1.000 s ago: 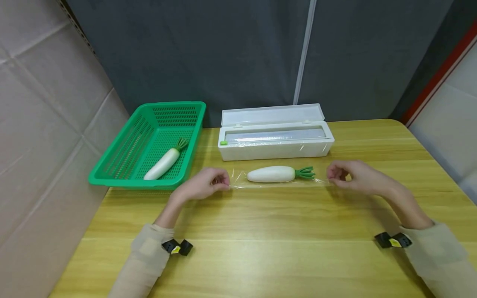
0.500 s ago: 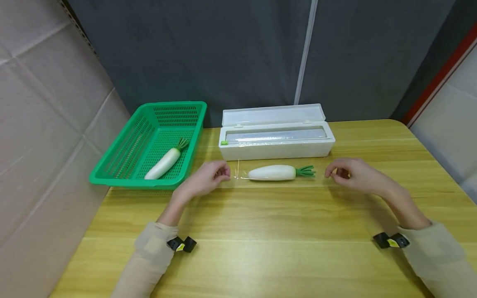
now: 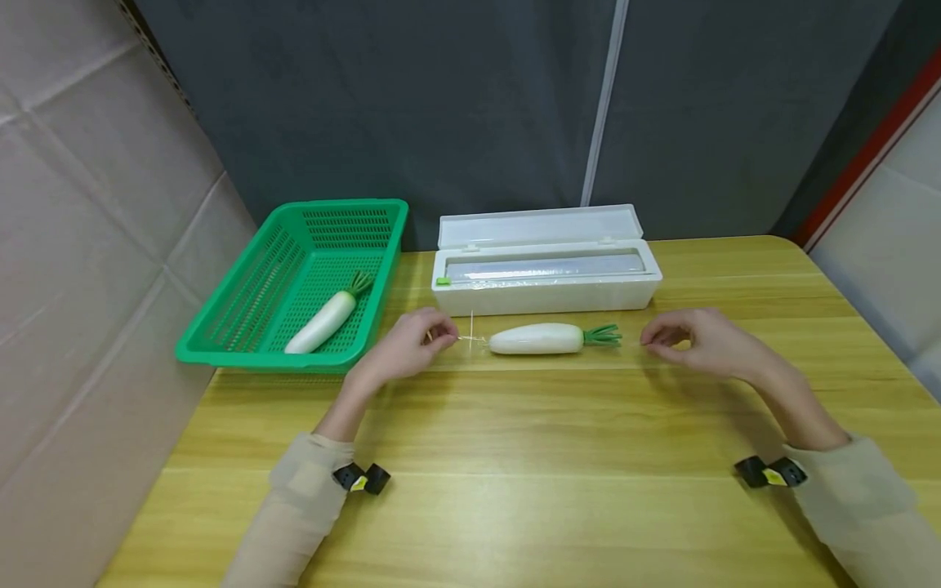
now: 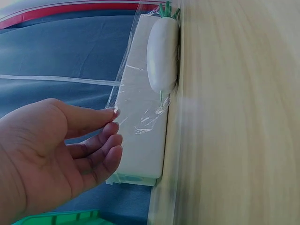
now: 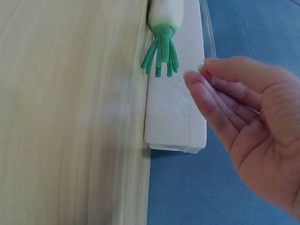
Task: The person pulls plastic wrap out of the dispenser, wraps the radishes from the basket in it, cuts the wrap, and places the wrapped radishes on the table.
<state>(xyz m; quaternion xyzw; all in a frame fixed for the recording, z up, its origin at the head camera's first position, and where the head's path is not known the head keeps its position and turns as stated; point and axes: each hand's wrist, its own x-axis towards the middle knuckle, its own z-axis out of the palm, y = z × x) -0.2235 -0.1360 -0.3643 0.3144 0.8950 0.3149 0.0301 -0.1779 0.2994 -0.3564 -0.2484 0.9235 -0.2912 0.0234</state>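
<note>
Where the desk (image 3: 559, 498) comes nearest the person, two pale sleeves (image 3: 290, 498) lie along either side, each with a small black wrist camera (image 3: 377, 479) near its cuff. Beyond them, the left hand (image 3: 408, 345) pinches a corner of clear cling film (image 4: 143, 123), thumb and fingertip together on it. Opposite, the right hand (image 3: 706, 343) also has its thumb and forefinger brought together, seemingly on the other end, though film so clear barely shows there.

Between the hands lies a daikon (image 3: 540, 339), on its side on the desk, its green leaf stubs (image 3: 603, 335) toward the right hand and touched by neither. What has changed is the film's near edge: a second ago it was stretched along the person's side of the daikon, and now it has come up level with it — both hands having shifted slightly away from the body. Judged from that, the wrapping has reached its fold-over, begun rather than finished, as both corners are still held. The daikon itself has hardly moved.

Just behind stands the white cling film dispenser (image 3: 547, 300) — lid (image 3: 540, 229) raised, green slide cutter (image 3: 443, 281) at the left end — unchanged. To its left, a second daikon (image 3: 323, 322) rests in the green plastic basket (image 3: 250, 359). A dark grey curtain (image 3: 404, 98) hangs farthest off.
</note>
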